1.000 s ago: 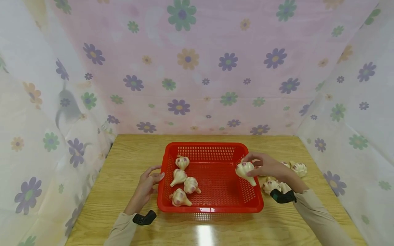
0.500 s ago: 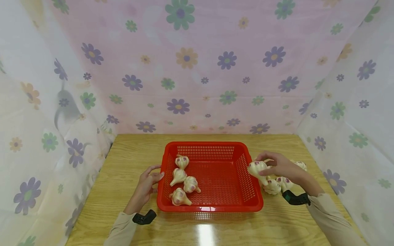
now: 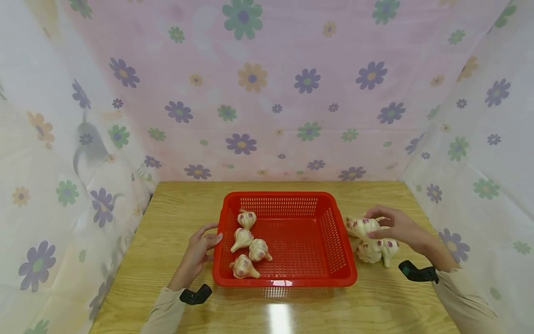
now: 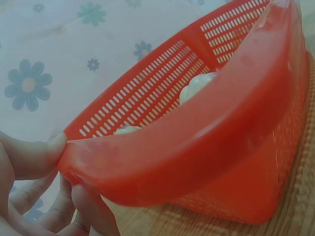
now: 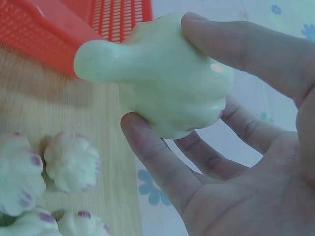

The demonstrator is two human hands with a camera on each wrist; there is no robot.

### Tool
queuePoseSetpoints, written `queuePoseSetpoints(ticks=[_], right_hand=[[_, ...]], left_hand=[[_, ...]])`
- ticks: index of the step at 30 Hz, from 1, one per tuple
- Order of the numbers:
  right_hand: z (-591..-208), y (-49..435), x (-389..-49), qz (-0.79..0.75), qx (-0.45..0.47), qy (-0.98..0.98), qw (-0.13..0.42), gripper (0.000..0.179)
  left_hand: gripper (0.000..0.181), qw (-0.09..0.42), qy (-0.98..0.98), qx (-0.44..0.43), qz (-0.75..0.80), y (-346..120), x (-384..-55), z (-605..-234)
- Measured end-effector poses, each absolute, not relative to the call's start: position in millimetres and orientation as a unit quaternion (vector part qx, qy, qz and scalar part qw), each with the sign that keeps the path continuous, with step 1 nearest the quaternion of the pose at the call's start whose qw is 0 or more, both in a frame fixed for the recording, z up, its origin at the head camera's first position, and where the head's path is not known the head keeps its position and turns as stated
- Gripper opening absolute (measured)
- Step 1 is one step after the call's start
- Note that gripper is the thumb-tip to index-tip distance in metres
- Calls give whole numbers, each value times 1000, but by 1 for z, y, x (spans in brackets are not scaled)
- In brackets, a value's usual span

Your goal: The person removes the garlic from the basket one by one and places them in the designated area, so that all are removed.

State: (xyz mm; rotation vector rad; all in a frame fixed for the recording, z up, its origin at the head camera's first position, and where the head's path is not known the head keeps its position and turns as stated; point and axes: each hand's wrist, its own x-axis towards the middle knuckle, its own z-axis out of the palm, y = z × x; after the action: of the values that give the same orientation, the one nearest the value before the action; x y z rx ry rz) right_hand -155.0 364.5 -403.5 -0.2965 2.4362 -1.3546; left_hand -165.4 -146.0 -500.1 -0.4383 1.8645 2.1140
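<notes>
My left hand (image 3: 195,253) pinches the left rim of a red plastic basket (image 3: 288,282), thumb on top and fingers below, as the left wrist view shows. Inside, along the basket's left part, lie several garlic bulbs (image 3: 258,251). To the right of the basket, my right hand (image 3: 400,228) holds another garlic bulb (image 5: 167,78) between thumb and fingers. In the right wrist view its thick stem points left, toward the basket. More garlic bulbs (image 3: 369,253) lie on the table just under and in front of that hand, partly hidden by the held one.
The wooden table (image 3: 179,204) carries the basket near its middle. Flower-printed cloth (image 3: 279,93) stands up along the back and both sides. A black camera (image 3: 417,272) is strapped to the right wrist and another black camera (image 3: 196,295) to the left.
My right hand has moved right with the garlic bulb, from over the basket's right rim to above the loose bulbs. My left hand and the basket stay in place.
</notes>
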Motion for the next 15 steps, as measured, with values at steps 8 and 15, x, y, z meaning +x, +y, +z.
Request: queuePoseSetpoints(ticks=[8, 15], right_hand=[[-400, 381, -150, -446, -92, 877, 152, 42], [-401, 393, -146, -444, -86, 882, 137, 40]], left_hand=[[45, 145, 647, -149, 733, -146, -165, -500], [44, 144, 648, -151, 732, -146, -165, -499]])
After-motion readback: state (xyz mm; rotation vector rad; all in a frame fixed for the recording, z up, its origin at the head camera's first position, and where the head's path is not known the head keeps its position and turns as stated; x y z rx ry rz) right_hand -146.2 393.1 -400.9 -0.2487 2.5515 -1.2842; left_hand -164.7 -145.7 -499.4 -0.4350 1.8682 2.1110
